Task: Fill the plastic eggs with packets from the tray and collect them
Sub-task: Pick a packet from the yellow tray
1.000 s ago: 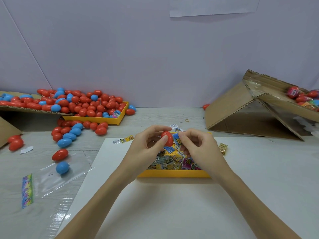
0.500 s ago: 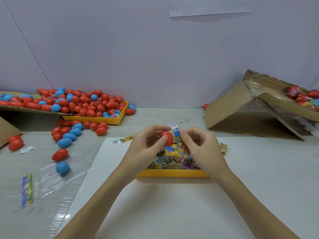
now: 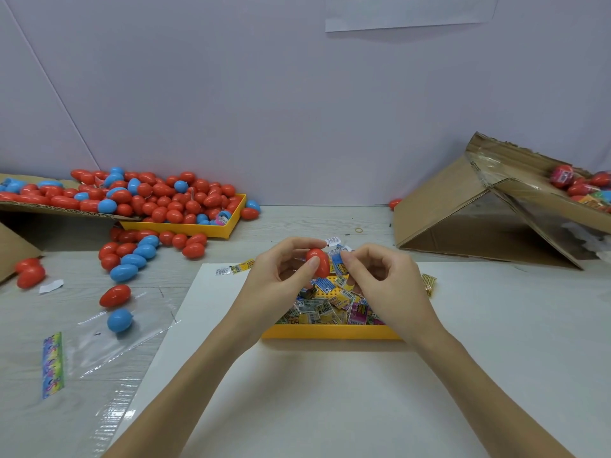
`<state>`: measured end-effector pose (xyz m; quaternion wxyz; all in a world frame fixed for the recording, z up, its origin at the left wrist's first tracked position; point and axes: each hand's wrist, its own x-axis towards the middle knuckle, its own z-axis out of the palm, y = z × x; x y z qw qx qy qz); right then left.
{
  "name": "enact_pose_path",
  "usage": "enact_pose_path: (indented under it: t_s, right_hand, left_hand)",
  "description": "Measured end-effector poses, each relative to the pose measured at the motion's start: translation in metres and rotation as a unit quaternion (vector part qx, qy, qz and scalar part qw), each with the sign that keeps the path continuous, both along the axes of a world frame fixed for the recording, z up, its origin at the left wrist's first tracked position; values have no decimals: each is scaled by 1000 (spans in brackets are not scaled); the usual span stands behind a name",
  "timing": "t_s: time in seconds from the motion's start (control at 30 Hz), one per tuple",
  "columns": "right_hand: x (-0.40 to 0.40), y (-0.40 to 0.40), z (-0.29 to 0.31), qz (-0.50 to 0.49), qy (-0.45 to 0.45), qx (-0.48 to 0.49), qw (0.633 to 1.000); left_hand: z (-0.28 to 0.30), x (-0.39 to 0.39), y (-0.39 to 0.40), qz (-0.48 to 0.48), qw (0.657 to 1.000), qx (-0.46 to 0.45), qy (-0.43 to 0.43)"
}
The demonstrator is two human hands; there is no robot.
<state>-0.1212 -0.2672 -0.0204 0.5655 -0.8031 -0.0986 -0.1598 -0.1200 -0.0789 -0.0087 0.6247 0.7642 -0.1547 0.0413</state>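
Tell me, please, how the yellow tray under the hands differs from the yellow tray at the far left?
The near tray holds flat printed packets; the far tray is heaped with red and blue eggs. The near tray sits on white paper, the far one on the bare table. Both are shallow yellow plastic.

A red plastic egg [image 3: 318, 262] sits pinched in the left hand [image 3: 281, 276], held just above the yellow tray [image 3: 330, 332], with a blue-and-yellow packet [image 3: 338, 265] pressed against its right side by the fingers of the right hand [image 3: 383, 282]. The tray lies on the white sheet, heaped with small printed packets in yellow, blue and pink. Over at far left, a second yellow tray [image 3: 211, 228] is piled with red and blue eggs [image 3: 165, 200], more spilling onto the table beside it.
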Motion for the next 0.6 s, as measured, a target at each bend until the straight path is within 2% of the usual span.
enact_pose_path:
  t_s: [0.4, 0.6]
  right_hand:
    - [-1, 1, 1, 8, 7, -11, 1000]
    - [-2, 4, 0, 31, 15, 18, 999]
  left_hand:
    - [-2, 1, 0, 1, 1000, 13, -1]
    - [-4, 1, -2, -7, 1000, -17, -2]
